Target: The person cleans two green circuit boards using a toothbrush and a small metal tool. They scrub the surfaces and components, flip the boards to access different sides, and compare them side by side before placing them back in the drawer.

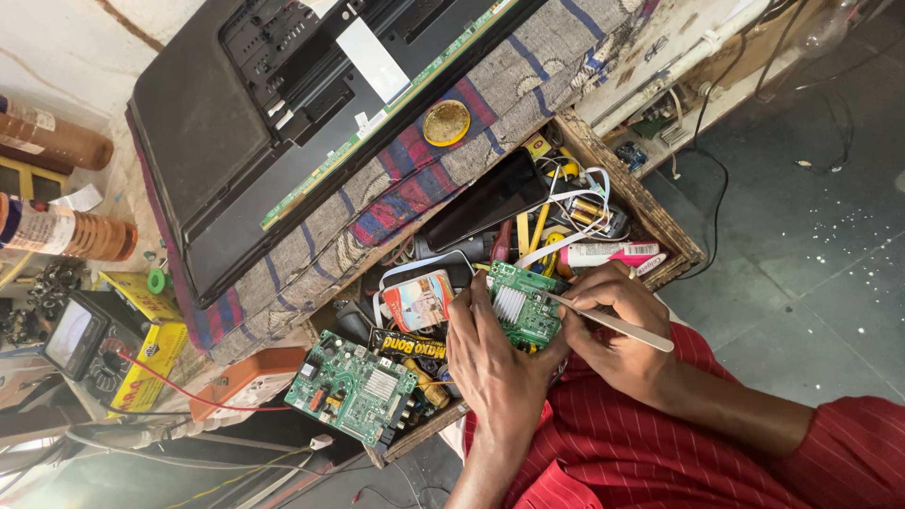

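My left hand (490, 363) holds a small green circuit board (521, 303) with a silver heat sink, over an open wooden drawer (627, 184). My right hand (613, 325) grips a thin metal tool like tweezers (622, 325), its tip touching the board's right edge. A larger green circuit board (353, 386) lies at the drawer's near-left corner, beside my left hand. My red striped garment (660, 452) fills the bottom right.
The drawer holds a black phone (485, 200), tubes, cables and small parts. A flat television (283, 104) lies back-up on a patterned cloth (415, 179), with a gold lid (446, 122) beside it. A multimeter (80, 339) and yellow box (151, 353) sit at left, spray cans (66, 231) above them.
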